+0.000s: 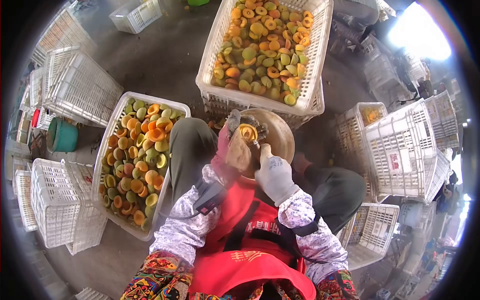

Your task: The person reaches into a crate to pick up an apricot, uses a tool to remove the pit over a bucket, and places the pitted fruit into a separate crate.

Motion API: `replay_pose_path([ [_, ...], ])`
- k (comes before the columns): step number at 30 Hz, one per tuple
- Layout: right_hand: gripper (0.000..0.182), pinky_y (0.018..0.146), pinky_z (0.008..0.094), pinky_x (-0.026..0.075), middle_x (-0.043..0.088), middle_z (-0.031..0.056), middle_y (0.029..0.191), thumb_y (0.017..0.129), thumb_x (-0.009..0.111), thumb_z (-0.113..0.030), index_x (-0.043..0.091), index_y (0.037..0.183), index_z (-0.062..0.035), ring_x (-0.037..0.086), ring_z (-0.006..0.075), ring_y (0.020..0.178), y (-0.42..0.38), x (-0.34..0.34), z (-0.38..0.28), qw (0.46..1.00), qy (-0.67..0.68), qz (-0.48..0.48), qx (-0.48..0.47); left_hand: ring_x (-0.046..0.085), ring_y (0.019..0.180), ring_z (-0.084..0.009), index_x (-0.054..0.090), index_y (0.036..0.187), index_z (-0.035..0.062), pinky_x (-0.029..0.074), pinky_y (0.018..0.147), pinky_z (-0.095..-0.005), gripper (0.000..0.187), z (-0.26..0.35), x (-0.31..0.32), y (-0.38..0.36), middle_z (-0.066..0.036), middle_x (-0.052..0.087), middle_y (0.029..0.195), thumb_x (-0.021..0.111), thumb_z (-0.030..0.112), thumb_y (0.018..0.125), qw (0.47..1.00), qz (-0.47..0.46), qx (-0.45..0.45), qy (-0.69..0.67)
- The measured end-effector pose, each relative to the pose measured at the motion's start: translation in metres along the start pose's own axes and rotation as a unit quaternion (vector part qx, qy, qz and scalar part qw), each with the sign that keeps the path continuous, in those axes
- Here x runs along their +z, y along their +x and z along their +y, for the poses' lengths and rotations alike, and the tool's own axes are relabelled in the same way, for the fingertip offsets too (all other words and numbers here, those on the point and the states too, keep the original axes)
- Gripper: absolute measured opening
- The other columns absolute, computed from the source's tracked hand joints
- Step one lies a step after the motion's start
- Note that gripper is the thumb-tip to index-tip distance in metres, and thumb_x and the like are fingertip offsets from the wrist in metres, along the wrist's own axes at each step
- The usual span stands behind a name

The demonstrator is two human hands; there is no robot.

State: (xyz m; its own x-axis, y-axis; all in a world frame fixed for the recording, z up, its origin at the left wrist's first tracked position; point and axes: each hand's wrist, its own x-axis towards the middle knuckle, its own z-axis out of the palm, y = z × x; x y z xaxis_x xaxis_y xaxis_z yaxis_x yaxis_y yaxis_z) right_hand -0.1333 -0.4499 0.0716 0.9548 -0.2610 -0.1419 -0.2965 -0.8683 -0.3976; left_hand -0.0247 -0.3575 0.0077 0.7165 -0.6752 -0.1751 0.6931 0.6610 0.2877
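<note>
Above my lap, my left hand (237,151), in a stained glove, is closed around a cut apricot (248,133) with orange flesh facing up. My right hand (274,176), in a white glove with blue print, is a fist close beside it. A short piece of metal shows between the right fist and the fruit; its handle is hidden in the fist, so the kind of tool cannot be made out. Behind both hands is a round pale basin (285,137), with dark wet contents partly covered by my hands.
A white crate of apricot halves (200,82) stands ahead on another crate. A second full crate (101,150) sits by my left knee. Stacked white crates (82,85) line the left, near a green bucket (64,135). More crates (400,150) stand at the right.
</note>
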Motion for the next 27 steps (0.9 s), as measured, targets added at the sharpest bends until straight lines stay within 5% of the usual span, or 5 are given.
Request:
replay_pose_path([
  [15,0.01,0.039,0.0325,0.041,0.055,0.0083,0.06,0.087,0.051,-0.006,0.047,0.093,0.0008,0.053,0.0159,0.041,-0.01,-0.005,0.01,0.941,0.323,-0.012,-0.098,0.065,0.08,-0.0317,0.055,0.099,0.0007,0.055,0.07,-0.0461,0.033,-0.004,0.007,0.001,-0.013,0.061,0.086,0.048,0.032,0.098,0.952,-0.05,0.074,0.293],
  [17,0.011,0.036,0.028,0.035,0.049,0.0024,0.059,0.088,0.05,-0.006,0.048,0.097,-0.0019,0.043,0.0126,0.038,-0.014,-0.021,-0.002,0.833,0.502,-0.215,0.093,0.065,0.081,-0.0331,0.055,0.111,-0.0023,0.054,0.067,-0.0442,0.04,-0.034,-0.028,-0.004,-0.018,0.063,0.095,0.046,0.035,0.098,0.959,0.14,0.095,-0.227],
  [20,0.009,0.036,0.0269,0.035,0.048,0.0024,0.057,0.09,0.051,-0.011,0.049,0.091,-0.0025,0.045,0.0117,0.039,-0.014,-0.019,0.039,0.675,0.638,-0.342,0.144,0.057,0.1,-0.0134,0.054,0.123,0.0064,0.047,0.084,-0.0294,0.032,-0.014,-0.017,0.012,-0.008,0.06,0.115,0.051,0.022,0.095,0.916,-0.235,0.045,0.32],
  [24,0.009,0.036,0.0261,0.036,0.049,0.0026,0.057,0.091,0.049,-0.011,0.047,0.089,-0.0019,0.046,0.0116,0.038,-0.007,-0.035,0.049,0.813,0.475,-0.307,0.139,0.06,0.072,-0.0145,0.065,0.091,0.0025,0.048,0.064,-0.0312,0.025,-0.009,0.043,0.019,-0.004,0.064,0.083,0.052,0.023,0.096,0.962,0.113,0.076,0.238],
  [27,0.017,0.04,0.0328,0.044,0.057,0.0099,0.06,0.092,0.05,-0.018,0.048,0.09,-0.0008,0.056,0.0198,0.042,-0.01,0.004,0.083,0.919,0.31,-0.224,0.093,0.058,0.072,-0.0127,0.065,0.091,0.0026,0.047,0.063,-0.0275,0.022,0.034,0.028,0.028,-0.004,0.062,0.083,0.054,0.022,0.094,0.924,0.059,0.304,0.223],
])
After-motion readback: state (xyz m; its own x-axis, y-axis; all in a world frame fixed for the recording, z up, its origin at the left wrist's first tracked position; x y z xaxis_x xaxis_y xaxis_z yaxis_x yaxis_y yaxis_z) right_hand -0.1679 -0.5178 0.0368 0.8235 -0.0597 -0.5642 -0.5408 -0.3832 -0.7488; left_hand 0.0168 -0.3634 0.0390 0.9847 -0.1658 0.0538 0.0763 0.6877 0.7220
